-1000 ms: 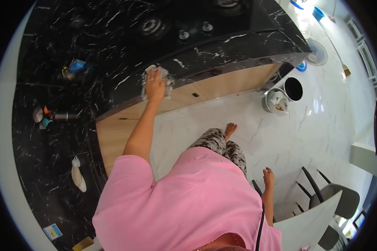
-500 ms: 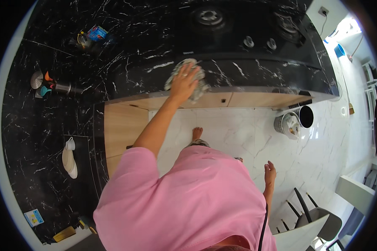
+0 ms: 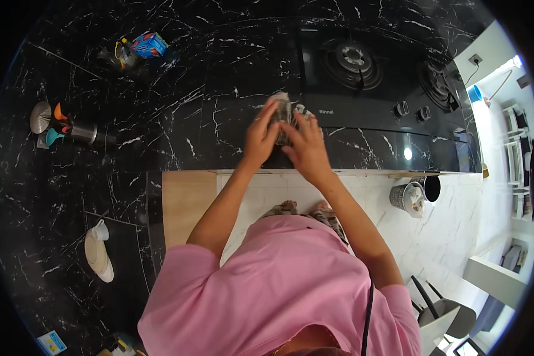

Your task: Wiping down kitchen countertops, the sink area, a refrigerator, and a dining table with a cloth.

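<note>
A patterned grey-white cloth [image 3: 283, 115] is bunched between my two hands just left of the gas hob [image 3: 332, 98], over the black marbled counter [image 3: 231, 133]. My left hand [image 3: 261, 133] grips the cloth from its left side, fingers pointing forward. On the other side, my right hand [image 3: 307, 142] closes on it too, its fingers slightly blurred by motion. Part of the cloth sticks up past the fingertips; the rest is hidden under the hands.
A utensil holder with coloured tools [image 3: 84, 133] stands at the left, with a blue packet [image 3: 150, 45] farther back. A white faucet-like piece [image 3: 97, 249] lies by the sink area. On the floor at the right are a waste bin [image 3: 404, 199] and a grey chair [image 3: 461, 320].
My right hand has come up from my side to join the left on the cloth. The cloth, flat under my left hand before, is now bunched up. My view has shifted.
</note>
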`<state>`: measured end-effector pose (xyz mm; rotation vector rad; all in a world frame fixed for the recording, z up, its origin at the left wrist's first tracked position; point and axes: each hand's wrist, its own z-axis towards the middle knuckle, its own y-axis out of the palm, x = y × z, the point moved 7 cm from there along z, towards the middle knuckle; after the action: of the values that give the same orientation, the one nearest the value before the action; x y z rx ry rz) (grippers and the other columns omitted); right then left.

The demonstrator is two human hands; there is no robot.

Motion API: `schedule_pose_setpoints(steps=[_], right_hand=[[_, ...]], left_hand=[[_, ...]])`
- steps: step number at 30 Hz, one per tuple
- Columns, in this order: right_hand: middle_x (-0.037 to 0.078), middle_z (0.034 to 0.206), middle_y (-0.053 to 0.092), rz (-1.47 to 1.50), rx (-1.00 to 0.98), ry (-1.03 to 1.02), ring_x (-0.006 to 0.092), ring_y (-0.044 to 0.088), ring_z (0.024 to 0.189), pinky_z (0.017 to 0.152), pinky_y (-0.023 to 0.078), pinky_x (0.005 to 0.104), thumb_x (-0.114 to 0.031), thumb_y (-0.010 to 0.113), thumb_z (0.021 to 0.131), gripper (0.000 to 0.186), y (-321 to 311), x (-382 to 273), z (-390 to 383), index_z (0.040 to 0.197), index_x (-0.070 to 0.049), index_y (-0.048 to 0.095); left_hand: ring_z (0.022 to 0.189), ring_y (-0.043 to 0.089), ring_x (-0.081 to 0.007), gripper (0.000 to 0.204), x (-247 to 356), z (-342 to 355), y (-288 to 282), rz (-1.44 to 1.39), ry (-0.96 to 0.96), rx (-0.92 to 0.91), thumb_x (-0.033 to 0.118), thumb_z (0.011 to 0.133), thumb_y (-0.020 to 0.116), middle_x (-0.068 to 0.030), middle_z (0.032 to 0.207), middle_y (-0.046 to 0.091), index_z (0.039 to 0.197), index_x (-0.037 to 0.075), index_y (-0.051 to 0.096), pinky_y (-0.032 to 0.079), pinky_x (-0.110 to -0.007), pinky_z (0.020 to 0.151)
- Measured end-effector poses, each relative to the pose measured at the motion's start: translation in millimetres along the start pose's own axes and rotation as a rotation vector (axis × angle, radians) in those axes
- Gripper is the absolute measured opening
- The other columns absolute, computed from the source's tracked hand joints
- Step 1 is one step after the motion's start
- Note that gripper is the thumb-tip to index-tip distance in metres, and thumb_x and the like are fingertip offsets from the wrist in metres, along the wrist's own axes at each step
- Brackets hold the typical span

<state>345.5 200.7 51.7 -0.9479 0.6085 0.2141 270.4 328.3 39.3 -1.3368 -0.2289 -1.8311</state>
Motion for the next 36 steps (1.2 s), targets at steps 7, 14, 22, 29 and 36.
schedule_pose_setpoints(steps=[7, 14, 22, 29, 36], right_hand=[[0.016, 0.155, 0.029, -0.344, -0.311, -0.12, 0.0477, 0.022, 0.142, 0.106, 0.027, 0.0701, -0.041, 0.061, 0.091, 0.055, 100, 19, 38, 0.138, -0.017, 0.049], [0.017, 0.152, 0.034, -0.252, -0.074, -0.029, 0.0466, 0.026, 0.141, 0.106, 0.028, 0.0671, -0.039, 0.063, 0.09, 0.047, 128, 113, 180, 0.129, -0.014, 0.054], [0.014, 0.145, 0.044, -0.175, -0.188, -0.366, 0.0433, 0.041, 0.129, 0.097, 0.034, 0.0662, -0.032, 0.065, 0.084, 0.043, 183, 48, 209, 0.124, -0.016, 0.06], [0.014, 0.15, 0.04, -0.46, -0.075, -0.086, 0.0444, 0.03, 0.139, 0.104, 0.03, 0.0673, -0.041, 0.051, 0.097, 0.045, 168, 201, 350, 0.14, -0.028, 0.051], [0.013, 0.15, 0.04, -0.459, -0.072, -0.044, 0.0462, 0.03, 0.138, 0.105, 0.031, 0.0664, -0.044, 0.051, 0.096, 0.048, 219, 165, 385, 0.139, -0.024, 0.05]], left_hand=[[0.141, 0.033, -0.0401, 0.038, -81, -78, -165, 0.912, -0.281, 0.309, 0.023, 0.096, 0.058, -0.0166, 0.15, 0.043, 0.132, 0.009, 0.058, 0.022, -0.053, 0.114], [0.144, 0.028, -0.0387, 0.044, -101, -81, -165, 1.0, -0.454, 0.363, 0.031, 0.094, 0.061, -0.0146, 0.154, 0.038, 0.134, 0.014, 0.057, 0.018, -0.059, 0.113], [0.144, 0.027, -0.0376, 0.046, -96, -81, -167, 1.004, -0.505, 0.344, 0.031, 0.092, 0.062, -0.0134, 0.154, 0.037, 0.135, 0.014, 0.057, 0.019, -0.059, 0.114], [0.145, 0.026, -0.0371, 0.046, -99, -66, -167, 1.002, -0.551, 0.312, 0.03, 0.092, 0.063, -0.0135, 0.155, 0.036, 0.135, 0.015, 0.057, 0.017, -0.059, 0.114], [0.145, 0.026, -0.0375, 0.047, -96, -66, -168, 0.993, -0.578, 0.307, 0.029, 0.092, 0.063, -0.014, 0.155, 0.035, 0.136, 0.015, 0.056, 0.016, -0.058, 0.115]])
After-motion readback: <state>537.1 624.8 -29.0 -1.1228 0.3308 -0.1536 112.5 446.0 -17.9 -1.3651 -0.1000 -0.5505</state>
